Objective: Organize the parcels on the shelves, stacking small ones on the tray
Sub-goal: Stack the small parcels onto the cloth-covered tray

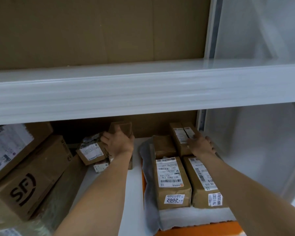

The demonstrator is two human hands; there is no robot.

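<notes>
On the lower shelf an orange tray (pixel 199 229) at the right holds several small brown parcels on white and grey padded bags. My right hand (pixel 201 145) rests on the far right parcel (pixel 180 133), its fingers curled over the right side. Two labelled parcels, one marked 2002 (pixel 171 181) and one beside it (pixel 203 181), lie in front. My left hand (pixel 118 142) grips a small brown parcel (pixel 124 129) held upright at the back of the shelf, left of the tray. A tilted labelled box (pixel 91 151) sits just left of that hand.
Large cardboard boxes fill the left side, one marked SF (pixel 26 181) and one with a big white label (pixel 7 147). A thick white shelf edge (pixel 143 94) runs across above the hands. The upper shelf shows a brown cardboard back. A translucent plastic sheet (pixel 262 125) hangs at the right.
</notes>
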